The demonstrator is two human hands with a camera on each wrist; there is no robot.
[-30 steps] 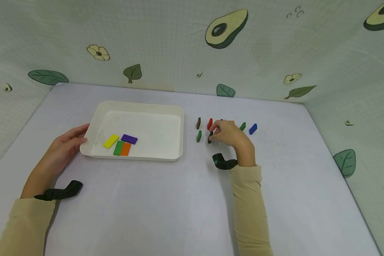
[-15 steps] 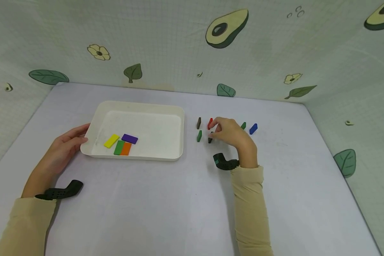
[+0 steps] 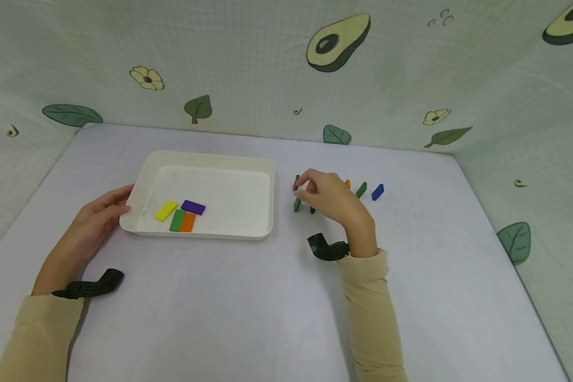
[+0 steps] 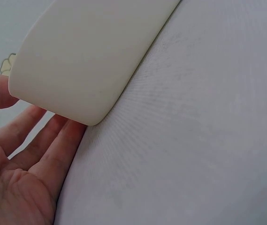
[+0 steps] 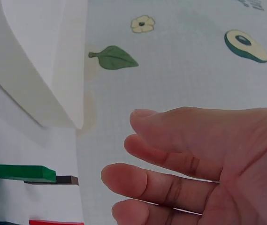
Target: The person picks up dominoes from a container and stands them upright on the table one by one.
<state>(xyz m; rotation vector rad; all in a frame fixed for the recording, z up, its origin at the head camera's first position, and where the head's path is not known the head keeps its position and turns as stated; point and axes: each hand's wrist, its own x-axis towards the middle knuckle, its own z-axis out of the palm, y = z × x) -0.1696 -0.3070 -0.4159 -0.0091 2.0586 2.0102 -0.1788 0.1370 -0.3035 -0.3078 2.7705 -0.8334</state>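
Note:
My left hand (image 3: 88, 225) rests against the left end of the white tray (image 3: 239, 237), with fairly straight fingers (image 4: 56, 152) and the thumb at the rim. Inside the tray lie a yellow (image 3: 166, 210), a green (image 3: 177, 220), an orange (image 3: 187, 222) and a purple domino (image 3: 193, 207). My right hand (image 3: 331, 196) hovers over the upright dominoes right of the tray, thumb and index finger apart near a brown domino (image 3: 296, 183). In the right wrist view nothing sits between its fingers. A green domino (image 5: 20, 172) stands in front of the brown one.
A black domino (image 3: 312, 210) and a red domino (image 5: 56, 222) stand nearby, partly hidden. Farther right stand an orange (image 3: 347, 183), a green (image 3: 361, 190) and a blue domino (image 3: 378, 192). A patterned cloth (image 3: 253, 69) rises behind the white tabletop (image 3: 219, 313).
My right hand has moved left, from around the black and red dominoes to beside the brown one. The orange domino shows again behind it. My left hand and the tray have stayed put.

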